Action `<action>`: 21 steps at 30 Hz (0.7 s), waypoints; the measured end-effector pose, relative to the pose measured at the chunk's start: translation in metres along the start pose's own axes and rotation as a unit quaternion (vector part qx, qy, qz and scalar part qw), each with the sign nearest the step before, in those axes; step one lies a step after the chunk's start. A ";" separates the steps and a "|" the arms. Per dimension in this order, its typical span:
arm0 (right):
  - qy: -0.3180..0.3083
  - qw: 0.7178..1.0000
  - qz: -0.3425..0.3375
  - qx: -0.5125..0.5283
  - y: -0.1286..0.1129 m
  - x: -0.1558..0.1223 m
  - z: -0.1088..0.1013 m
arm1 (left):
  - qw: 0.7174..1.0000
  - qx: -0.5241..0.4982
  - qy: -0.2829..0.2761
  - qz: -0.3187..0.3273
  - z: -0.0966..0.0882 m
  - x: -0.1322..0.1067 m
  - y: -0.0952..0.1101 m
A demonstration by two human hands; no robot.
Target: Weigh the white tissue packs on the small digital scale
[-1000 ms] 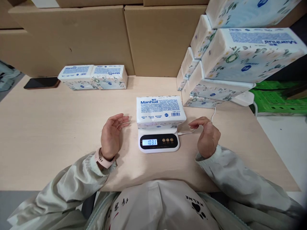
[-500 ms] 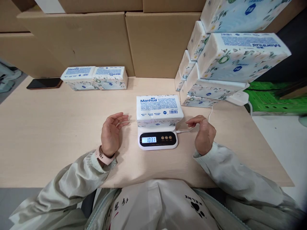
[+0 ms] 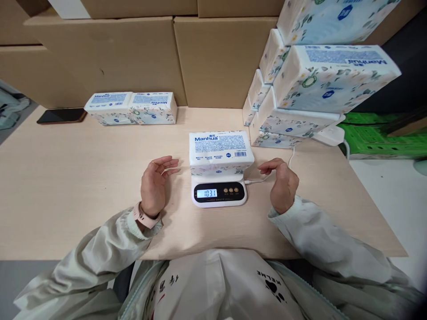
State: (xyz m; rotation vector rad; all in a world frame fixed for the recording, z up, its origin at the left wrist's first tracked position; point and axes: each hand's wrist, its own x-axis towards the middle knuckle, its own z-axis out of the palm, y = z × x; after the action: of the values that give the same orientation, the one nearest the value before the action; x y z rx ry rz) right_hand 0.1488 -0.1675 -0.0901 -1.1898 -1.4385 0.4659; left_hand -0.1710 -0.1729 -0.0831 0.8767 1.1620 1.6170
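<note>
A white pack of tissues (image 3: 221,151) printed "Manhua" lies on a small white digital scale (image 3: 219,204). The scale's lit display reads 103.1. To the left of the pack, my left hand (image 3: 155,186) rests on its side on the table, fingers apart and holding nothing. My right hand (image 3: 283,184) is on the other side, near the scale's white cable (image 3: 258,181). Its fingers are loosely extended, and nothing is in them. Neither hand touches the pack or the scale.
Two tissue packs (image 3: 131,109) stand end to end at the back left, beside a dark phone (image 3: 62,116). Stacked tissue packs (image 3: 320,84) rise at the back right. Cardboard boxes (image 3: 227,62) wall off the table's far edge. A green crate (image 3: 387,138) sits beyond the right edge.
</note>
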 end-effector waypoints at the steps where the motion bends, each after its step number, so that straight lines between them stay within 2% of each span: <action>1: 0.000 1.000 0.001 -0.001 0.000 0.000 0.000 | 1.000 0.002 -0.005 0.005 0.000 0.000 0.000; 5: -0.007 1.000 0.008 -0.007 0.000 0.003 0.000 | 1.000 0.016 -0.019 0.019 0.001 -0.002 0.001; 7: -0.023 0.999 0.035 -0.007 -0.003 0.005 0.001 | 0.999 0.028 -0.033 0.021 0.002 -0.003 0.001; 10: -0.082 0.993 0.083 0.027 -0.012 0.006 0.005 | 0.991 0.062 -0.116 0.020 0.008 -0.007 0.002; 12: -0.138 0.985 0.094 0.044 -0.021 0.007 0.008 | 0.979 0.072 -0.190 0.014 0.014 -0.009 0.005; 14: -0.182 0.978 0.098 0.043 -0.031 0.012 0.013 | 0.971 0.060 -0.229 0.006 0.022 -0.008 0.012; 16: -0.203 0.974 0.094 0.037 -0.042 0.024 0.021 | 0.972 0.041 -0.231 0.015 0.031 -0.001 0.024; 18: -0.211 0.973 0.078 0.047 -0.054 0.045 0.036 | 0.975 0.024 -0.212 0.054 0.038 0.013 0.041; 21: -0.235 0.966 0.024 0.108 -0.073 0.088 0.080 | 0.989 0.005 -0.096 0.111 0.037 0.051 0.073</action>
State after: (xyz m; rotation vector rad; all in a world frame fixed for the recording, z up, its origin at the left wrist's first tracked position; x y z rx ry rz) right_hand 0.0623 -0.0952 -0.0074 -0.9755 -1.7072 0.9646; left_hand -0.1730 -0.1226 -0.0006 1.1748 0.9664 1.6614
